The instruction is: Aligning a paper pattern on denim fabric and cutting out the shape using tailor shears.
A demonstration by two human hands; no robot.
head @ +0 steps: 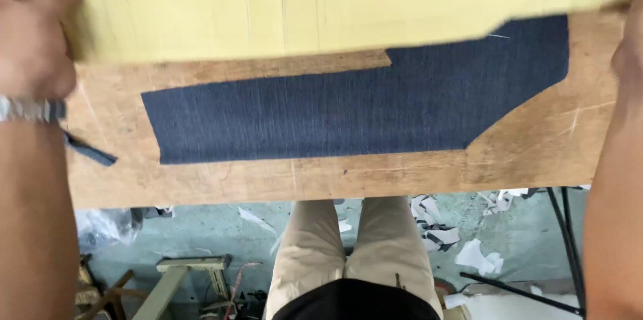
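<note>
A worn wooden table stands over a green floor littered with paper scraps. On it lies a dark blue piece of cloth, its top edge under a yellow sheet. The left hand grips the sheet's left end, fingers curled closed. The right hand is at the right end; its grip cannot be told.

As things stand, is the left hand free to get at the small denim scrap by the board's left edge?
Probably not right away: the left hand is gripping the yellow sheet. The denim scrap lies uncovered on the wooden board just below that wrist, so nothing else blocks it.
</note>
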